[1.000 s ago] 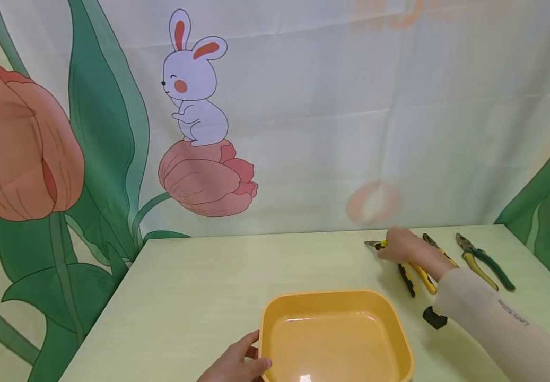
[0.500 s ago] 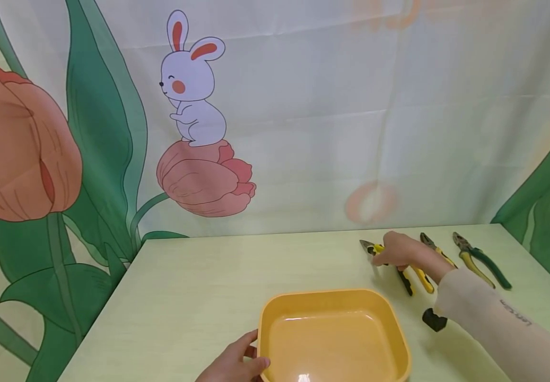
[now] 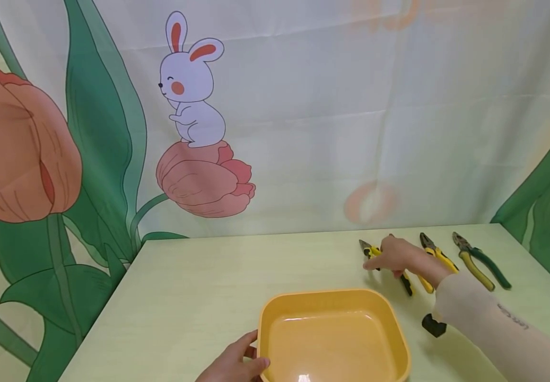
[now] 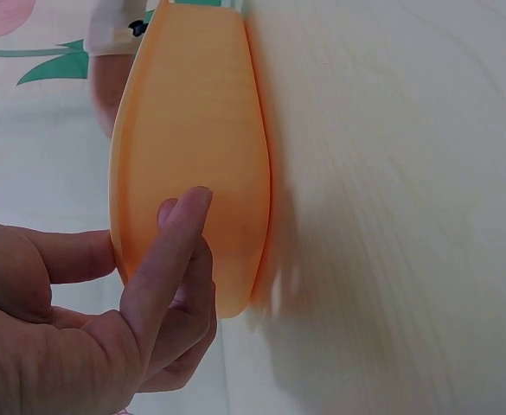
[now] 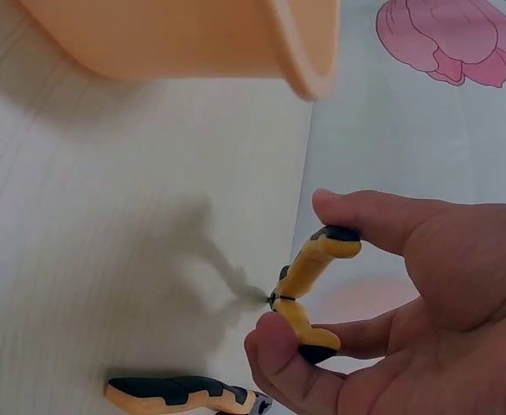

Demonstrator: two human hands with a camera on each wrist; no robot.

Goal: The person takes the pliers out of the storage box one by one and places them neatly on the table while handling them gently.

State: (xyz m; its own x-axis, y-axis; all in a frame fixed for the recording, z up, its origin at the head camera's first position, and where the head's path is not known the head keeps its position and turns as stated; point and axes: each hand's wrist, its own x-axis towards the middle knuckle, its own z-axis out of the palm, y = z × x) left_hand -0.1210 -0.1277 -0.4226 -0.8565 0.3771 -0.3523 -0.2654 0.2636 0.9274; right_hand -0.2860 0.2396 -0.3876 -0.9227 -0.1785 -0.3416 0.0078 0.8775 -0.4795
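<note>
My right hand holds long-nose pliers with yellow and black handles near the table's back edge. In the right wrist view, the thumb presses one handle of these pliers and fingers press the other; the handles stand apart in a V. The pliers' jaws are hidden there. My left hand grips the left side of a yellow tray. In the left wrist view, fingers lie along the outer wall of the tray, with another finger at its rim.
Right of my right hand lie yellow-and-black pliers, partly behind the wrist, and pliers with green and yellow handles. A black end of some object shows beside the right sleeve. A printed cloth hangs behind the table.
My right thumb has moved left and down, and the hand has spread wider on the pliers. The pliers' nose has turned slightly. My left hand and the tray stay put.
</note>
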